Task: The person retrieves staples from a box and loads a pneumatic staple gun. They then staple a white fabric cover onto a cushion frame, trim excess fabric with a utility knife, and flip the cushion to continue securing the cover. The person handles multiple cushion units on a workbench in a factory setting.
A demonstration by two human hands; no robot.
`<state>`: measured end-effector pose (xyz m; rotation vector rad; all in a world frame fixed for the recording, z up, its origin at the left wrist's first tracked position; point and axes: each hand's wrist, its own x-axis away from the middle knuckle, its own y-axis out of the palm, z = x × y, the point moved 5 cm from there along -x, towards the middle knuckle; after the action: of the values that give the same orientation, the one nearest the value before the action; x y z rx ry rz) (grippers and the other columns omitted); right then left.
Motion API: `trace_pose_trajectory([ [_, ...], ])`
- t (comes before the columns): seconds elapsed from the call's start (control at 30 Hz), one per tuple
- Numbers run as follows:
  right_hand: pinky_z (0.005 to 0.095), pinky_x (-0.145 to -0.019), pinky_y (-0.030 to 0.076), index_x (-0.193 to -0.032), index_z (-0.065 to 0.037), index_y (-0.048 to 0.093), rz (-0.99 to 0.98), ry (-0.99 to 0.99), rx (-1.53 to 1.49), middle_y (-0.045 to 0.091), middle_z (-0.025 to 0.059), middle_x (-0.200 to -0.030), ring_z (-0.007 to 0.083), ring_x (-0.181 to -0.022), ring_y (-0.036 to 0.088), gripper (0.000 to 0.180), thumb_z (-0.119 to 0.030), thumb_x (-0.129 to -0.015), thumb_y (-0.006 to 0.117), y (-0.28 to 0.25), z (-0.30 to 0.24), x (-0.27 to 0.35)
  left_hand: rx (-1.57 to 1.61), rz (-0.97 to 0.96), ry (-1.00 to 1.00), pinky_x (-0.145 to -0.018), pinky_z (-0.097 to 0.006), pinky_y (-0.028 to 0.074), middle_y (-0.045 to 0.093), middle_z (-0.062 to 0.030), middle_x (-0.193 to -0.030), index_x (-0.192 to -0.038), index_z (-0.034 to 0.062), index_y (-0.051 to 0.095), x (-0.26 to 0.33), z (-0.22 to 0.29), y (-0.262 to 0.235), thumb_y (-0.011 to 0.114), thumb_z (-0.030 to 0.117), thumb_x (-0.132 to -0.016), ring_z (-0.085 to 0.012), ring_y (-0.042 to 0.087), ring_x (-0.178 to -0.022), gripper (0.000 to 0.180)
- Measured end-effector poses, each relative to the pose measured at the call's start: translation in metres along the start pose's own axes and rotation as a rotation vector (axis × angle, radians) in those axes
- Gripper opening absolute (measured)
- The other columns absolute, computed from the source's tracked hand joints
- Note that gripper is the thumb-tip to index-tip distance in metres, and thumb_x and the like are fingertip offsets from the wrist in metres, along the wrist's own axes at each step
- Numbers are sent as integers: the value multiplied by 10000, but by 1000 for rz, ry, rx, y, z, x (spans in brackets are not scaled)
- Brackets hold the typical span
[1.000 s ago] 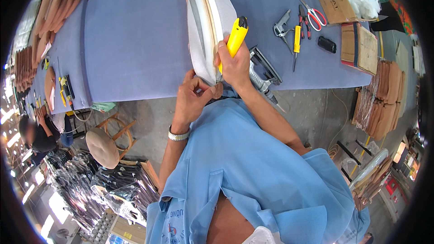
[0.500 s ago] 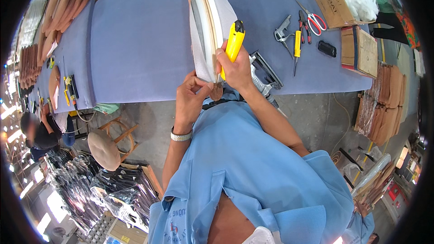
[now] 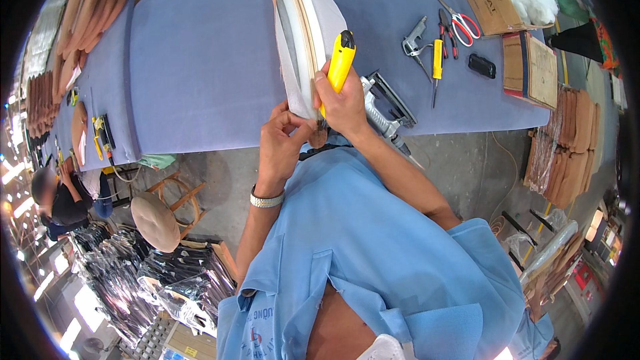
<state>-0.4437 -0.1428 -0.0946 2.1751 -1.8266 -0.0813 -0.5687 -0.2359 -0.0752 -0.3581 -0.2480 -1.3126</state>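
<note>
A padded seat panel (image 3: 289,10) stands on edge in front of me, with a wooden board edge, white foam and loose pale fabric (image 3: 325,0) along its sides. My left hand (image 3: 281,143) pinches the fabric at the panel's near end, where a brown piece of cover (image 3: 318,138) hangs at the table edge. My right hand (image 3: 347,103) is closed round a yellow utility knife (image 3: 341,63), its black end up and its lower end beside the panel. The blade is hidden. A silver staple gun (image 3: 383,117) lies just right of my right hand.
On the blue table (image 3: 200,60) at the right lie an air blow gun (image 3: 415,41), a yellow screwdriver (image 3: 437,60), pliers (image 3: 447,30), red-handled scissors (image 3: 465,29) and a black case (image 3: 482,66). A carton of white stuffing (image 3: 483,0) stands behind. A person (image 3: 63,200) works at far left.
My right hand and the knife have shifted slightly left and toward me along the panel. My left hand keeps its pinch at the near end.
</note>
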Motion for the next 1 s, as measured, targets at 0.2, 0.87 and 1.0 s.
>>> trace_pose_trajectory([
  [0.2, 324, -514, 493, -964, -15, 545, 41, 8, 84, 606, 53, -657, 134, -531, 615, 142, -137, -968, 617, 1, 3, -2, 209, -70, -39, -908, -305, 510, 591, -98, -1307, -823, -3, 627, 1, 0, -1, 689, 19, -942, -148, 603, -1057, 136],
  [0.87, 477, -757, 531, -1139, -19, 646, 141, -6, 1224, 713, 193, -929, 374, -800, 699, 506, -437, -874, 752, -177, 29, -80, 250, 277, 267, -1118, -410, 426, 499, -288, -1507, -787, 0, 614, -5, -5, -66, 709, 35, -884, -304, 539, -1361, 141],
  [1.0, 413, -717, 552, -1254, -37, 637, 118, -362, 1158, 715, 163, -1064, 294, -803, 714, 482, -358, -910, 745, -185, 34, -90, 269, 479, 180, -1095, -391, 449, 560, -282, -1446, -801, -13, 625, -2, -40, -100, 685, 10, -886, -267, 579, -1296, 107],
])
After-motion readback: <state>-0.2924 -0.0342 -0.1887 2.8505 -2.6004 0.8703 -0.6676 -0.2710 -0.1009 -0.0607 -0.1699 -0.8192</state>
